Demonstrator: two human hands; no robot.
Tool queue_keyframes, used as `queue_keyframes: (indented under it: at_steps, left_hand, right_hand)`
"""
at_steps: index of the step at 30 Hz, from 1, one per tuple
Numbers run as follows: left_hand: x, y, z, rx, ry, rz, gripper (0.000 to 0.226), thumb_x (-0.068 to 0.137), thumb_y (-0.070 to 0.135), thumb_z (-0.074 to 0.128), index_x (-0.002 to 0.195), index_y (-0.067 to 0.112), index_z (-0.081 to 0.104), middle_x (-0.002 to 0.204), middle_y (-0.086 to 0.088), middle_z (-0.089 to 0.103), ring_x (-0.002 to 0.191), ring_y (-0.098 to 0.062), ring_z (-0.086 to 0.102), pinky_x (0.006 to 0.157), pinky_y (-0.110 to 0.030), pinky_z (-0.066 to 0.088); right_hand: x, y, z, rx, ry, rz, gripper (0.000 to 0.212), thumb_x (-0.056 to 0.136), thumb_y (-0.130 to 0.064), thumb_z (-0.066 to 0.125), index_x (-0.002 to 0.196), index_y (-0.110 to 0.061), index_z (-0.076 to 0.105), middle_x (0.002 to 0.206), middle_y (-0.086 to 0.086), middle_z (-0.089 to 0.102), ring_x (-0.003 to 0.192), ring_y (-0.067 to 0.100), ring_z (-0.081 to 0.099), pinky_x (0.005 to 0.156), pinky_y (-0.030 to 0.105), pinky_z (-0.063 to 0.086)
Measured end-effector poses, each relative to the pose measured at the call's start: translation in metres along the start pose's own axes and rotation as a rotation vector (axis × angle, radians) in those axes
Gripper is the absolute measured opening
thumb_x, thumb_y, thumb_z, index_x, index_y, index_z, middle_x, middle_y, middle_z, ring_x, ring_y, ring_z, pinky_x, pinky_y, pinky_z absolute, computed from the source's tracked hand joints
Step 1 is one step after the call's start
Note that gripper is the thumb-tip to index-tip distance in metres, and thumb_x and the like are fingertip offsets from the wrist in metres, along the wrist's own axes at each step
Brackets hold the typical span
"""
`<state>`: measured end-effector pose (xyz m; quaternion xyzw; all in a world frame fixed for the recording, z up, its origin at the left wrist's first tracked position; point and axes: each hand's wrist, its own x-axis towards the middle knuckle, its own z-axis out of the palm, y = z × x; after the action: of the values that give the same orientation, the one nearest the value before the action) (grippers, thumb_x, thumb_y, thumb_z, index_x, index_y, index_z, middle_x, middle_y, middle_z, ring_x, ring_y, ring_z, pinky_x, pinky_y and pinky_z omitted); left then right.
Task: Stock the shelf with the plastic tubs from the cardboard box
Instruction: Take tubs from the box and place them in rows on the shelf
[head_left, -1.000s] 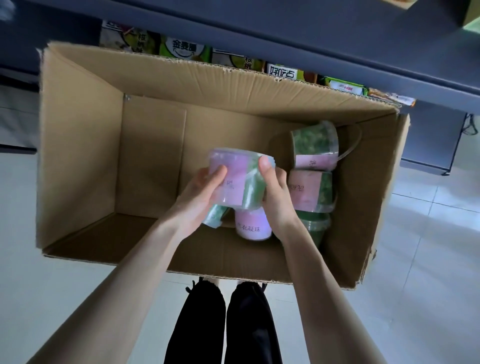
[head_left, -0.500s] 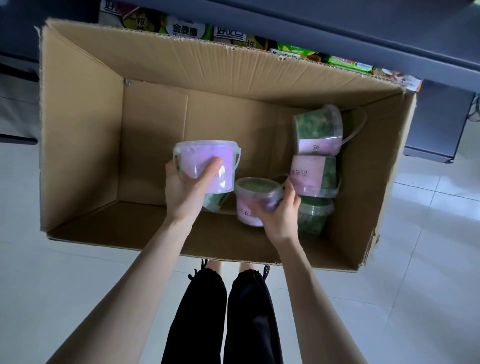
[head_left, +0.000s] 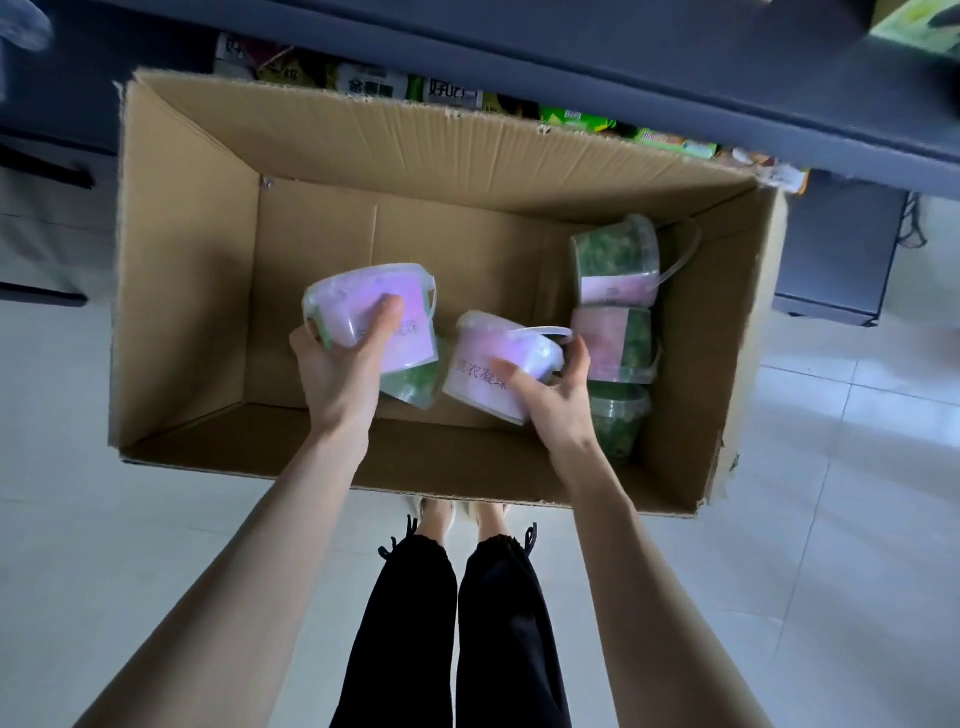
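**Two tubs in hand, four to go**

Two at once is the move here. Left hand is wrapped round a purple-label tub, thumb flat across the front, holding it up over the middle of the cardboard box. Right hand has its fingers curled round a second tub, which sits tilted, its thin handle lying over the lid. I'd level that one out and grip the body rather than the handle. Then bring both straight up past the box's near edge so nothing clips the cardboard.

Count, as far as I can see: six tubs total. Two are held, and one green tub is half hidden beneath the left one. Three more line the box's right wall: far tub, middle tub, near tub. One box. Beyond its far edge is the dark shelf, with a row of packets below it, too cut off to count.
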<state>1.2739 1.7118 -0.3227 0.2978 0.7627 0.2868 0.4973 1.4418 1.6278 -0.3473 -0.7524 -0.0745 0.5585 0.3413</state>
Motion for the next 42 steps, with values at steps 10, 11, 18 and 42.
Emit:
queue_keyframes:
  at_steps: [10,11,18,42]
  left_hand:
    - [-0.173,0.173,-0.064,-0.092,-0.082,0.455,0.081,0.072,0.042,0.072,0.140,0.029,0.030,0.091,0.043,0.048,0.075,0.038,0.041,0.056,0.011,0.030]
    - [-0.188,0.194,-0.070,-0.099,-0.105,0.501,0.082,0.071,0.046,0.072,0.139,0.031,0.029,0.098,0.038,0.050,0.078,0.036,0.043,0.058,0.010,0.031]
    - [-0.258,0.343,-0.100,-0.410,-0.242,0.799,0.091,0.062,0.043,0.079,0.136,0.031,0.028,0.133,0.014,0.045,0.115,0.007,0.051,0.085,-0.009,0.043]
    - [-0.226,0.610,-0.119,-0.203,-0.154,1.185,0.102,0.068,0.045,0.078,0.145,0.030,0.013,0.142,-0.006,0.042,0.127,-0.023,0.043,0.101,-0.037,0.039]
  right_hand:
    - [-0.177,-0.180,-0.079,0.067,-0.029,-0.451,0.117,0.064,-0.035,0.084,0.149,-0.025,0.004,0.130,0.017,0.054,0.113,0.028,0.060,0.094,0.054,0.050]
    - [-0.195,-0.199,-0.087,0.038,-0.031,-0.494,0.121,0.062,-0.041,0.085,0.148,-0.034,0.001,0.125,0.017,0.059,0.109,0.029,0.062,0.095,0.055,0.049]
    - [-0.305,-0.334,-0.119,0.106,-0.032,-0.770,0.090,0.046,-0.050,0.086,0.123,-0.029,0.043,0.112,-0.002,0.067,0.092,0.004,0.068,0.067,0.014,0.051]
    - [-0.381,-0.571,-0.086,0.147,0.135,-1.282,0.086,0.063,-0.032,0.085,0.133,-0.027,0.035,0.120,-0.003,0.062,0.099,0.010,0.066,0.084,0.029,0.055]
